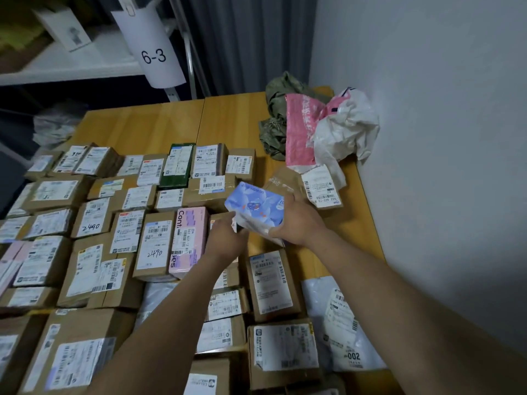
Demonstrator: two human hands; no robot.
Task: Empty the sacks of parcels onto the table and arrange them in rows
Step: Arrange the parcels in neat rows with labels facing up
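Observation:
Both hands hold a blue and white patterned parcel point(253, 205) tilted above the wooden table point(148, 124), just right of the rows. My left hand point(225, 236) grips its lower left end. My right hand point(299, 220) grips its right side. Several rows of brown cardboard parcels point(94, 218) with white labels cover the table's left and middle. A pink parcel point(188, 240) lies directly left of my left hand. Empty sacks are crumpled at the far right: an olive one point(276, 109) and a pink and white one point(336, 124).
A brown parcel point(322, 186) lies askew behind my right hand. A white plastic mailer point(342, 323) lies at the near right edge. A grey wall point(442, 138) borders the table on the right. Shelving with a paper tag marked 6-3 point(154, 55) stands behind it.

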